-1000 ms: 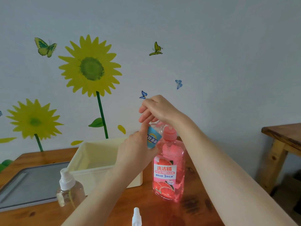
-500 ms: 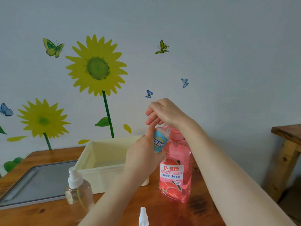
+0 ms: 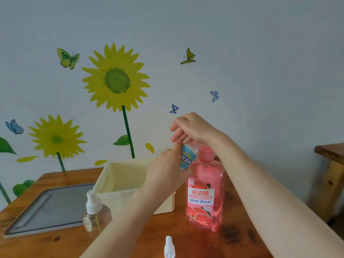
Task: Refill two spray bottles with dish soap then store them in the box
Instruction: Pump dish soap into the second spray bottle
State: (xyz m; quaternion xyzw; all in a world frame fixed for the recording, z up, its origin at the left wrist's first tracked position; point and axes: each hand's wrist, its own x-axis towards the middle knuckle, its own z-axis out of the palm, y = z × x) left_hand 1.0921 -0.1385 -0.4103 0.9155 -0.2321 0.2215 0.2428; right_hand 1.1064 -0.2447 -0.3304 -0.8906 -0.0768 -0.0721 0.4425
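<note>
My left hand (image 3: 165, 170) holds a small clear spray bottle with a blue label (image 3: 186, 158), tilted, up beside the pump of the pink dish soap bottle (image 3: 204, 198). My right hand (image 3: 193, 129) is curled over the pump head from above, fingers closed around the top; what it grips is hidden. A second clear spray bottle with a white sprayer (image 3: 95, 213) stands on the table at the left. A loose white sprayer top (image 3: 169, 246) lies at the bottom edge. The cream box (image 3: 119, 185) sits open behind my left arm.
A grey tray-like lid (image 3: 48, 209) lies flat on the wooden table (image 3: 232, 237) at the left. A second wooden table (image 3: 329, 151) stands at the right edge. The wall behind carries sunflower and butterfly stickers.
The view has shifted a little to the left, so everything sits further right in frame. Both hands stay together at the soap pump; my right fingers have spread slightly.
</note>
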